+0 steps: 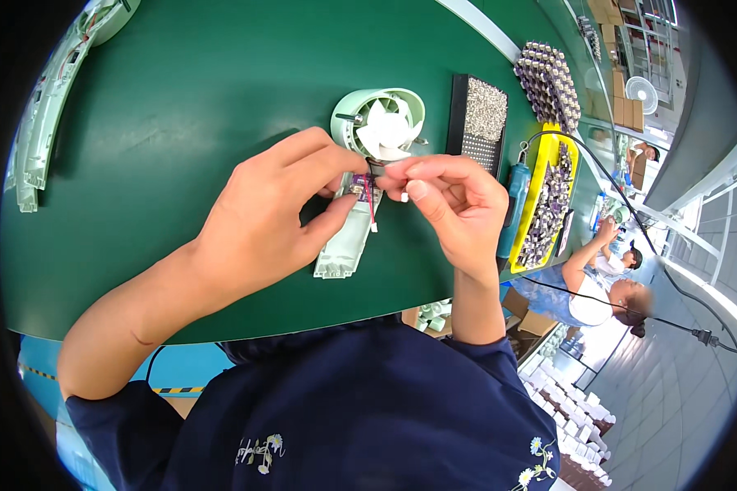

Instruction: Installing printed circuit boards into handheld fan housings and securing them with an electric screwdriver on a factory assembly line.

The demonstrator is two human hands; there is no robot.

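Observation:
A pale green handheld fan [341,245] lies on the green table, its handle half pointing toward me and its inside exposed. White blades [385,129] sit in the round head at the far end. A small purple circuit board [359,187] shows in the handle, with red and black wires ending in a white plug [374,227]. My left hand [274,200] is closed around the upper handle beside the board; its fingertips are partly hidden. My right hand [460,200] pinches a thin wire just below the head, a small white connector [404,197] showing under its fingers.
Right of the fan stands a black tray [458,114] of small metal parts. Beyond it are stacked purple boards [547,82], a yellow bin [522,254] of parts and a teal electric screwdriver [514,209] on a cord. More green housings [45,131] lie far left. Co-workers sit at right.

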